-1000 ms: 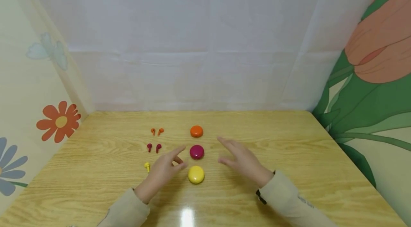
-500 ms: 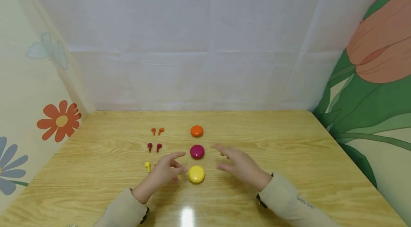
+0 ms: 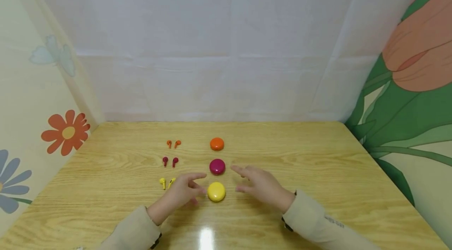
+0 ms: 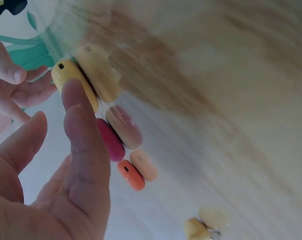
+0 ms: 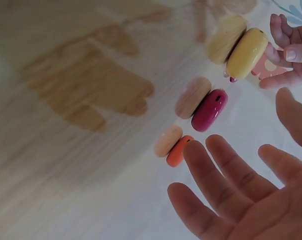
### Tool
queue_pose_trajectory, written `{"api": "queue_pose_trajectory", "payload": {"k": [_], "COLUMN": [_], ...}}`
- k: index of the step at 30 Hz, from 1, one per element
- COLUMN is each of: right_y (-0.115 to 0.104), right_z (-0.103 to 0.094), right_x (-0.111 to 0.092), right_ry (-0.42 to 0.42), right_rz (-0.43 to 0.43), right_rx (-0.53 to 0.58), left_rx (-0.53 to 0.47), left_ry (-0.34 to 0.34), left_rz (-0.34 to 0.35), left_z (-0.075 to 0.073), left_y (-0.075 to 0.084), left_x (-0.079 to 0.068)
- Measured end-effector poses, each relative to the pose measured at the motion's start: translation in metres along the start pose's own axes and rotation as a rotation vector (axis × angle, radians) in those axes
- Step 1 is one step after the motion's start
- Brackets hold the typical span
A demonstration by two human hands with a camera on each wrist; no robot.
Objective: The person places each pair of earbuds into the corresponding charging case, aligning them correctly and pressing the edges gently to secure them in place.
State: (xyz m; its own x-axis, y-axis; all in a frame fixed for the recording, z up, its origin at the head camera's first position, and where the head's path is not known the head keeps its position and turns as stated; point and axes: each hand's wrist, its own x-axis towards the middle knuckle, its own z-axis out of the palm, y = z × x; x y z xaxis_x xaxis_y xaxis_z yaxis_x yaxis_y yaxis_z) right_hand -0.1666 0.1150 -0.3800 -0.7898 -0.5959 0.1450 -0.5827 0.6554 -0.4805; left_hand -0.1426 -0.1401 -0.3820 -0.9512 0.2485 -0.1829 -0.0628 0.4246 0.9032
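A glossy yellow round case (image 3: 216, 192) lies nearest on the table, between my two hands. My left hand (image 3: 180, 191) hovers at its left with fingers loosely bent; whether the fingertips touch it I cannot tell. To its right my right hand (image 3: 265, 187) is spread, apart from the case and holding nothing. In the right wrist view, the yellow case (image 5: 247, 52) appears close to the left hand's fingers. Beyond it sit a magenta case (image 3: 217, 166) and an orange case (image 3: 217, 144). Two yellow earbuds (image 3: 163, 183) lie left, one partly covered by my left hand.
Left of the cases, magenta earbuds (image 3: 165, 161) and orange earbuds (image 3: 177, 143) lie in pairs on the wooden table (image 3: 300, 144). A white cloth (image 3: 226, 46) hangs at the back. Flower-patterned panels (image 3: 416, 104) flank both sides.
My right hand has moved left and nearer to me, closer to the yellow case. My left hand has lowered slightly beside it. More of the second yellow earbud shows.
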Motion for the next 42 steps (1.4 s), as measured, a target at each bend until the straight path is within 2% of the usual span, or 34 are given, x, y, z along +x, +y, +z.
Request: {"api": "queue_pose_trajectory", "payload": {"k": [6,9,14,18,23,29,34,42], "right_y": [-0.004,-0.004,-0.005,-0.006,-0.009,-0.011,-0.012,-0.013], "right_z": [0.002,0.004,0.008,0.010,0.012,0.014,0.018,0.021], "right_x": [0.001,0.002,0.004,0.005,0.008,0.012,0.014,0.017], "right_ry": [-0.013,-0.018,-0.028,-0.044,-0.073,-0.113,-0.132,-0.179], "right_rz": [0.006,0.001,-0.021,-0.014,0.010,0.048,0.070,0.131], "right_rx": [-0.001,-0.018,-0.061,-0.060,-0.023,0.096,0.177,0.238], "left_rx": [0.019,0.036,0.027,-0.028,-0.087,-0.125,-0.157,-0.184], "left_ry": [0.017,0.020,-0.017,-0.059,-0.077,-0.092,-0.089,-0.107], "left_rz": [-0.046,-0.092,-0.182,-0.213,-0.239,-0.264,-0.269,-0.265], "left_z": [0.003,0.005,0.006,0.007,0.008,0.010,0.012,0.012], "left_y": [0.002,0.003,0.003,0.001,-0.001,-0.001,-0.002,-0.003], "left_x": [-0.001,0.000,0.000,0.000,-0.001,-0.001,-0.001,0.001]}}
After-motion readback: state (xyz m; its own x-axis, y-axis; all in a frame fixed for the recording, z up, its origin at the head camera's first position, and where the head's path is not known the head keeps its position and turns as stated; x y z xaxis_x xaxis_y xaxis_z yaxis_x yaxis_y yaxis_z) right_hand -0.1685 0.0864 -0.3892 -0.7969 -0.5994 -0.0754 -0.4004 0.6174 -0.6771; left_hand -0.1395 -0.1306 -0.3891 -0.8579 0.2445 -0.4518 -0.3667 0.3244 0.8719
